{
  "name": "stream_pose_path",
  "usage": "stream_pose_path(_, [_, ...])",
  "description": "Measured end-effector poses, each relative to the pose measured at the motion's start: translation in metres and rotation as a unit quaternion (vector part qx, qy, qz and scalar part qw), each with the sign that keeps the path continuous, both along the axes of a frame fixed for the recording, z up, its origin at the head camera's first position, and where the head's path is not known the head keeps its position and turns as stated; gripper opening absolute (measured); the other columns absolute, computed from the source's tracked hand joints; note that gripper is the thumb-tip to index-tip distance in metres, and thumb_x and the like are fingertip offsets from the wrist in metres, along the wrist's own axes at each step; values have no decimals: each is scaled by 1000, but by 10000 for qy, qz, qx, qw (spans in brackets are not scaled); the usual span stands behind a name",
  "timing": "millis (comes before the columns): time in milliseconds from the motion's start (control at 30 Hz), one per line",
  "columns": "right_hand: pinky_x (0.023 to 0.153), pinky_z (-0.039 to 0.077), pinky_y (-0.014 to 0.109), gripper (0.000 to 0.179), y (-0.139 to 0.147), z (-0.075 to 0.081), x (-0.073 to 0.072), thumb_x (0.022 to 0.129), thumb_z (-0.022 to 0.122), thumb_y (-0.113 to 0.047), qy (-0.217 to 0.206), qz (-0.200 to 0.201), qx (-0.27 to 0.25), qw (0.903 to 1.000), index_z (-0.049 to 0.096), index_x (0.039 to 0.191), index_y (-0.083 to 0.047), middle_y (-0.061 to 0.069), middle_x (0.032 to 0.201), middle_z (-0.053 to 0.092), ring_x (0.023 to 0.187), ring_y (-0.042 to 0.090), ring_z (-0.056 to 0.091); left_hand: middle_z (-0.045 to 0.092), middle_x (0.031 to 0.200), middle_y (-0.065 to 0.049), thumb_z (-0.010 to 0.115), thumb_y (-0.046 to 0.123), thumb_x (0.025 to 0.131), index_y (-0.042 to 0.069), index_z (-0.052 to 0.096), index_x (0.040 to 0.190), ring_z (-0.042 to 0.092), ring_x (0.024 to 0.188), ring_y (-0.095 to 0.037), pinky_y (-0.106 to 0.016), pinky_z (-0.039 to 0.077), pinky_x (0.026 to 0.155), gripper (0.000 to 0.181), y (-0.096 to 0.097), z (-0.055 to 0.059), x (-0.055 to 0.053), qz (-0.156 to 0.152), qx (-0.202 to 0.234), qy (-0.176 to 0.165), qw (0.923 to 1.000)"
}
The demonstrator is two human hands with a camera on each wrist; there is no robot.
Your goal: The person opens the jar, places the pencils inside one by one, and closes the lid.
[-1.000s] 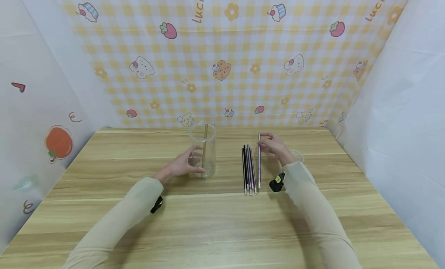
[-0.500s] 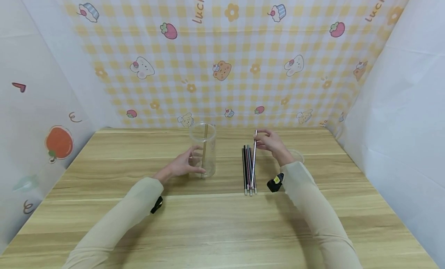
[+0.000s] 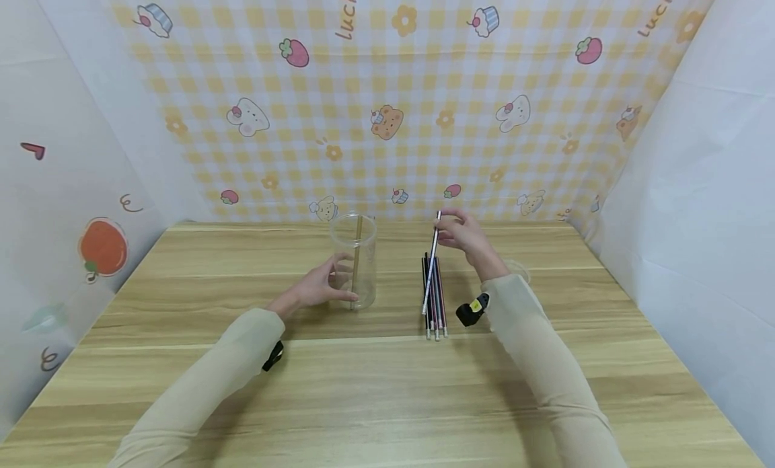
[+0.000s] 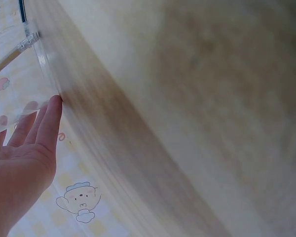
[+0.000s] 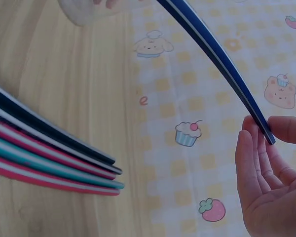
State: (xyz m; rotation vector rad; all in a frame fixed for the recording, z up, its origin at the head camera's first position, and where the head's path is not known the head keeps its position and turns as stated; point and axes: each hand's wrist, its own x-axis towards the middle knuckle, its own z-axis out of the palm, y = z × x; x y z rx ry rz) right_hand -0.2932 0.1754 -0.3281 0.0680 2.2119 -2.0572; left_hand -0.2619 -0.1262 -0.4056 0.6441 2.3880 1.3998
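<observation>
My left hand [image 3: 317, 284] holds a tall clear plastic cup [image 3: 368, 274] upright on the table, thumb at the near side and fingers around the left. One tan pencil [image 3: 356, 263] leans inside it. Between thumb and fingertips, my right hand [image 3: 465, 236] pinches the upper end of a striped pencil [image 3: 431, 269], which shows dark blue and white in the right wrist view [image 5: 219, 61]. That pencil slants above a row of several pencils [image 3: 437, 303], black, red and teal striped, lying side by side with white erasers toward me.
A clear round ring or lid [image 3: 521, 269] lies behind my right wrist, partly hidden. The wooden table [image 3: 387, 401] ends at a checked cloth backdrop [image 3: 387, 71]. White panels [image 3: 702, 206] stand at both sides.
The right hand has lifted the striped pencil off the table and carried it left and up, over the row, tilting it. The left hand and cup stay put.
</observation>
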Motion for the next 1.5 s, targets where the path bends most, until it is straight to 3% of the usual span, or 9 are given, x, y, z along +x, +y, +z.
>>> stream_pose_path(233, [74, 50, 30, 44, -5, 16, 0, 85, 58, -11, 227, -74, -58, 9997, 41, 125, -1, 6, 87, 55, 65, 12, 57, 35, 130, -25, 74, 19, 71, 7, 22, 135, 35, 117, -39, -54, 25, 96, 83, 1, 4, 1, -69, 99, -85, 9999])
stream_pose_path(400, [73, 50, 29, 43, -9, 30, 0, 85, 59, -12, 359, -81, -27, 9993, 42, 123, -1, 7, 90, 53, 66, 13, 57, 35, 129, -28, 72, 10, 73, 3, 23, 134, 34, 117, -42, -54, 26, 95, 79, 4, 24, 15, -69, 82, -161, 9998])
stream_pose_path(500, [76, 49, 32, 42, -12, 38, 1, 85, 59, -12, 437, -89, -59, 9990, 42, 123, -1, 9, 94, 51, 67, 14, 57, 35, 129, -27, 72, 10, 74, 2, 24, 134, 35, 116, -41, -53, 26, 96, 77, 5, 30, 20, -58, 61, -135, 9999])
stream_pose_path(667, [79, 48, 36, 41, -16, 52, 4, 85, 59, -11, 566, -78, -106, 9983, 44, 122, -4, 9, 98, 48, 70, 15, 57, 36, 129, -27, 72, 11, 73, 3, 24, 133, 35, 116, -41, -53, 26, 96, 77, 4, 30, 20, -57, 63, -129, 9999])
stream_pose_path(1067, [75, 50, 32, 37, -20, 80, 10, 85, 58, -8, 1060, -175, -195, 9940, 46, 120, -4, 8, 89, 56, 70, 17, 56, 37, 129, -26, 71, 14, 74, 0, 21, 135, 35, 116, -41, -54, 25, 96, 80, 5, 30, 19, -85, -40, -60, 9999])
stream_pose_path(1333, [67, 50, 26, 32, -24, 99, 12, 84, 59, -8, 1234, -490, -671, 9889, 49, 114, -10, 6, 86, 57, 66, 15, 56, 36, 129, -26, 72, 12, 74, 1, 23, 134, 35, 116, -41, -54, 25, 96, 79, 5, 30, 19, -74, 21, -113, 9999])
stream_pose_path(1500, [67, 51, 27, 30, -26, 107, 13, 83, 60, -5, 1516, -632, -1116, 9801, 50, 111, -10, 6, 84, 57, 67, 16, 57, 37, 129, -26, 72, 13, 74, 2, 23, 134, 35, 116, -41, -54, 26, 95, 78, 5, 30, 19, -91, -33, -69, 9999])
